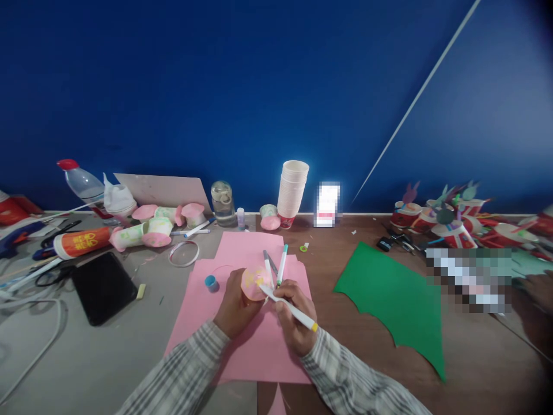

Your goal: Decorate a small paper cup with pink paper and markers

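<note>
My left hand (pixel 237 306) is closed round a small craft piece with a round pink paper top (pixel 251 282), which carries yellow marks. Between the fingers of my right hand (pixel 298 323) is a white marker (pixel 298 313) with a yellow end, its tip at the pink top. Both hands are over pink paper sheets (pixel 203 346). Just beyond my right fingers lie a green-capped marker (pixel 282 262) and a grey-capped marker (pixel 266 262). A small blue cap (pixel 211 283) is on the paper left of my left hand. What the piece has under its top is mostly hidden.
Stacked paper cups (pixel 292 193), a glass jar (pixel 223 204) and a lit phone (pixel 327 204) stand along the blue wall. Green paper (pixel 393 294) lies on the right, a black tablet-like object (pixel 104 288) on the left. Another person's hand (pixel 536 294) is at far right.
</note>
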The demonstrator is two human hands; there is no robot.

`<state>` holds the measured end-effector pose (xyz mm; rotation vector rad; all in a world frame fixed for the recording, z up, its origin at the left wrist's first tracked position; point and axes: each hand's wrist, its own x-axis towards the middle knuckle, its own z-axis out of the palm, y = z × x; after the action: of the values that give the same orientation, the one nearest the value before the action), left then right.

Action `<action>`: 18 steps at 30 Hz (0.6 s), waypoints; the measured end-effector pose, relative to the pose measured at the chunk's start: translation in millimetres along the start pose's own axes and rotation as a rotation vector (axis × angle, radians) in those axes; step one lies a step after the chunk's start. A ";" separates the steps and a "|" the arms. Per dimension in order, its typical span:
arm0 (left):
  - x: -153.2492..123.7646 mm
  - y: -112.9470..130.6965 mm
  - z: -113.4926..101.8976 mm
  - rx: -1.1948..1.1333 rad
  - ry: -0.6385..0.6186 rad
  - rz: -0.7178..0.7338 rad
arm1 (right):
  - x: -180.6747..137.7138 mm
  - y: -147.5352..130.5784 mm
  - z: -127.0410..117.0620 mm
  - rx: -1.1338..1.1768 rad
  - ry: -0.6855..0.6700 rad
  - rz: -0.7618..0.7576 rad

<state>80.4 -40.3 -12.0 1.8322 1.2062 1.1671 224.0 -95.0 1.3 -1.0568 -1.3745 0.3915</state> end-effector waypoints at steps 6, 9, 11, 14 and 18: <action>0.8 1.3 -0.3 0.009 -0.015 -0.006 | 0.4 -0.1 -1.1 -0.003 0.001 0.024; 0.8 0.6 -0.1 -0.001 -0.009 -0.011 | 0.6 0.3 -1.1 0.015 0.005 0.004; 0.6 0.5 -0.1 -0.010 -0.005 -0.011 | 0.9 -0.1 -1.0 0.015 0.018 0.007; 0.6 1.5 -0.6 -0.002 0.003 -0.011 | 1.2 -1.5 -1.0 0.006 -0.005 0.010; 1.2 2.6 -1.2 0.008 0.010 -0.014 | 1.1 -2.1 -1.1 -0.011 -0.032 0.014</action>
<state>80.4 -40.1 -8.9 1.8234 1.2284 1.1667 224.5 -95.7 3.8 -1.0741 -1.3998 0.4137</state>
